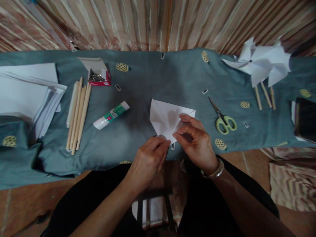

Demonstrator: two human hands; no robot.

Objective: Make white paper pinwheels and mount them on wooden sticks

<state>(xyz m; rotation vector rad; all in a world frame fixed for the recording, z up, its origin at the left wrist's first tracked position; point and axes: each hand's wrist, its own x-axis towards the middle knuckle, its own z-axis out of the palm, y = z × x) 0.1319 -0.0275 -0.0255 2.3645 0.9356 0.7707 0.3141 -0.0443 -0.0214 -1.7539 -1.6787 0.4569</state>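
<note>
A white sheet of paper (164,113) with crease lines lies near the front edge of the cloth-covered table. My left hand (151,153) pinches its near corner, fingers closed. My right hand (196,141), with a bracelet on the wrist, holds the paper's right part between thumb and fingers close to the middle. The fingers cover part of the sheet there. Right of the paper lie scissors (222,120) with green handles, blades toward the back. On the left, a glue stick (111,115) with a green and white label rests on its side.
Several wooden sticks (78,115) lie left of the glue stick. Behind them stands an open red box (100,77) of small metal pieces. A stack of white paper (22,95) is at far left. Paper pinwheels (261,62) on sticks lie back right, near a dark object (306,118).
</note>
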